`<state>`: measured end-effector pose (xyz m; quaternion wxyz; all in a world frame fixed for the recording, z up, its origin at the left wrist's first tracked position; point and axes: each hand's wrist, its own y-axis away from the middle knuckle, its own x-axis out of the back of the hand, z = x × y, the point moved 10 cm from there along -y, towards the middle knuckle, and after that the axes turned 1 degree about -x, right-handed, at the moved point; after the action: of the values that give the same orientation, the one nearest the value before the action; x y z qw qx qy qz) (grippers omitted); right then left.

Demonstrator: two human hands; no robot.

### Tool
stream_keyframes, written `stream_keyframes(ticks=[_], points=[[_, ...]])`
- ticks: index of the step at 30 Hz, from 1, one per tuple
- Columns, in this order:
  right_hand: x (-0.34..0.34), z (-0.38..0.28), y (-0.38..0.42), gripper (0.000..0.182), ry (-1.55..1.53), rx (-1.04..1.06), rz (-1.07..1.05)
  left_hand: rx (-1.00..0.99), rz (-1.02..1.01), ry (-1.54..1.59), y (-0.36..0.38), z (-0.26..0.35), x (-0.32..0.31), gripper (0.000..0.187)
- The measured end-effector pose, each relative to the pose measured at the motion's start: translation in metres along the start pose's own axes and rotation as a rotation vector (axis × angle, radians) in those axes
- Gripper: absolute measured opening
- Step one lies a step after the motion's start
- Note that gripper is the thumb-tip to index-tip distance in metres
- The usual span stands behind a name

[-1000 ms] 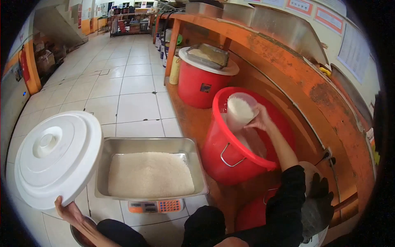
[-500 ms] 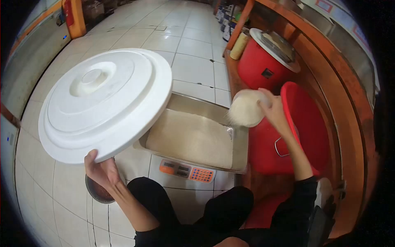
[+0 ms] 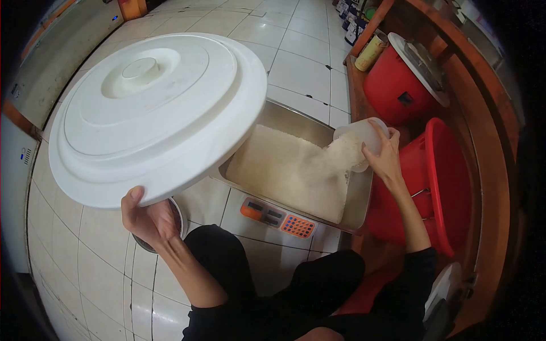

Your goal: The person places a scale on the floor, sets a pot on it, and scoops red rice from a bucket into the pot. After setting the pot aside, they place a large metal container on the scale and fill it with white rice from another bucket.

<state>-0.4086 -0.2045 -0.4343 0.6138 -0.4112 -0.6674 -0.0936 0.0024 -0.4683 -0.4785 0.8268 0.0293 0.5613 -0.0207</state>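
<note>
My left hand (image 3: pixel 149 219) grips the rim of a large round white lid (image 3: pixel 165 102), thumb on top, and holds it raised at the left. At the right, my right hand (image 3: pixel 385 150) is wrapped round a translucent scoop (image 3: pixel 359 135), tipped to the left. Pale grains (image 3: pixel 330 162) pour from it into a rectangular metal pan (image 3: pixel 361 199). A layer of the same grains covers the pan's bottom. Below the pan's near side shows a scale (image 3: pixel 277 217) with an orange and blue keypad. The lid hides the pan's left end.
An open red bucket (image 3: pixel 438 187) stands right of the pan, beside a wooden rack (image 3: pixel 489 187). Behind it is another red bucket (image 3: pixel 395 85) with a white lid, near a yellowish cylinder (image 3: pixel 371 53). A round bowl (image 3: pixel 181 213) sits on the tiled floor behind my left hand.
The scoop has tipped over the pan, and its heap of grains now falls in. The view has shifted, and the lid appears larger and higher.
</note>
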Motion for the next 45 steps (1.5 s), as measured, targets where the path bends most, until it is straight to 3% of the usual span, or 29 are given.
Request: stream_keyframes(ticks=[4,7,16,19,22,24,27,30,33,36,39,45], points=[[-0.002,-0.006,0.001,0.065,-0.038,-0.01,-0.005,0.01,-0.006,-0.016,0.001,0.0,-0.001,0.052],[0.011,-0.038,0.007,0.071,0.064,0.14,0.058,-0.004,-0.043,-0.021,0.0,0.002,-0.006,0.054],[0.008,-0.062,0.017,0.075,0.033,0.218,0.046,0.007,-0.045,0.024,-0.001,0.001,-0.008,0.059],[-0.019,-0.024,0.015,0.073,0.056,0.109,-0.047,0.011,-0.064,0.039,-0.001,0.0,-0.011,0.054],[-0.089,0.056,0.035,0.071,-0.004,-0.053,-0.136,0.017,-0.057,0.03,-0.003,-0.001,-0.009,0.055],[-0.118,0.062,0.066,0.069,0.136,-0.058,-0.168,0.014,-0.022,0.026,-0.002,-0.001,-0.008,0.059],[-0.173,0.086,0.107,0.068,-0.045,-0.348,-0.294,0.035,-0.043,0.05,-0.001,-0.003,-0.007,0.059],[-0.182,0.084,0.11,0.06,-0.23,-0.318,-0.33,-0.003,-0.063,0.005,0.002,-0.003,-0.012,0.058],[-0.201,0.083,0.12,0.061,-0.975,-0.712,-0.612,-0.021,-0.045,-0.017,0.008,-0.005,-0.019,0.06],[-0.206,0.098,0.127,0.06,-1.261,-0.964,-0.532,0.032,-0.028,0.024,0.008,-0.007,-0.013,0.061],[-0.179,0.072,0.106,0.062,-1.408,-0.933,-0.586,0.036,-0.027,0.049,0.007,-0.007,-0.012,0.059],[-0.139,0.072,0.074,0.063,-1.333,-0.842,-0.528,0.073,-0.072,0.143,0.002,-0.007,-0.01,0.058]])
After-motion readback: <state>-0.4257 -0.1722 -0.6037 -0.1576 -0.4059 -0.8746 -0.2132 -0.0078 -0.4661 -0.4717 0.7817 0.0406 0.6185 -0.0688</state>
